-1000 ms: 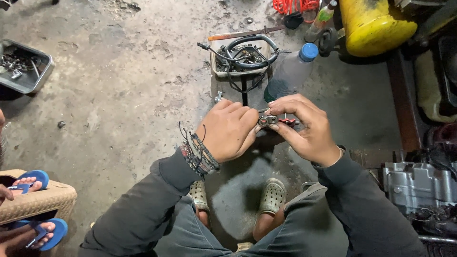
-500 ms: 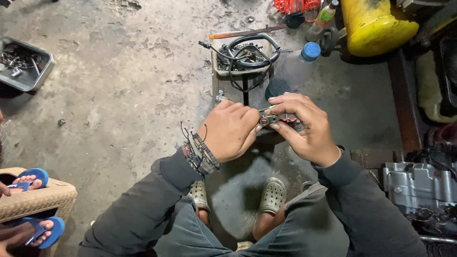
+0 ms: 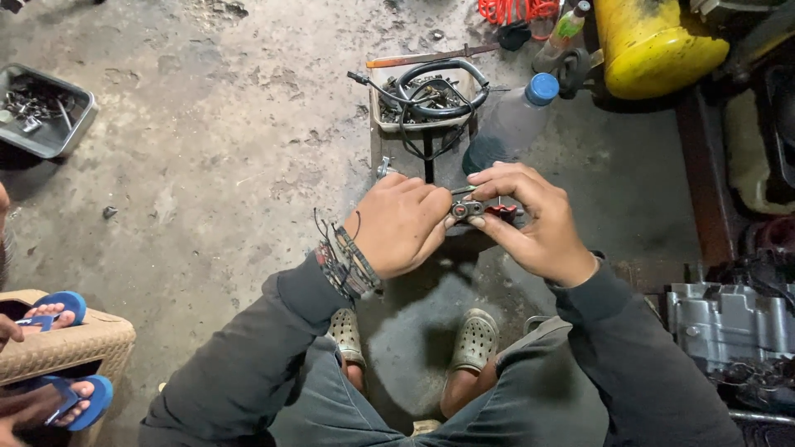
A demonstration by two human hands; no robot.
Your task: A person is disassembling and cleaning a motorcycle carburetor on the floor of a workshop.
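Red-and-black small switch part (image 3: 479, 210) lies crosswise between both hands, right hand (image 3: 534, 222) pinching its right end, left hand (image 3: 400, 223) fingertips closed on its left.

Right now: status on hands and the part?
Left hand and right hand both pinch a small grey-and-red part, held above the floor. Plastic bottle and parts tray just beyond; nothing between the hands.

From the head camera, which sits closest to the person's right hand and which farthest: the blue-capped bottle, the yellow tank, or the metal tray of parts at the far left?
Measured from the right hand:
1. Blue-capped bottle, just above the hand.
2. Yellow tank, up at the top right.
3. Metal tray, far off at the left edge, past the left hand.
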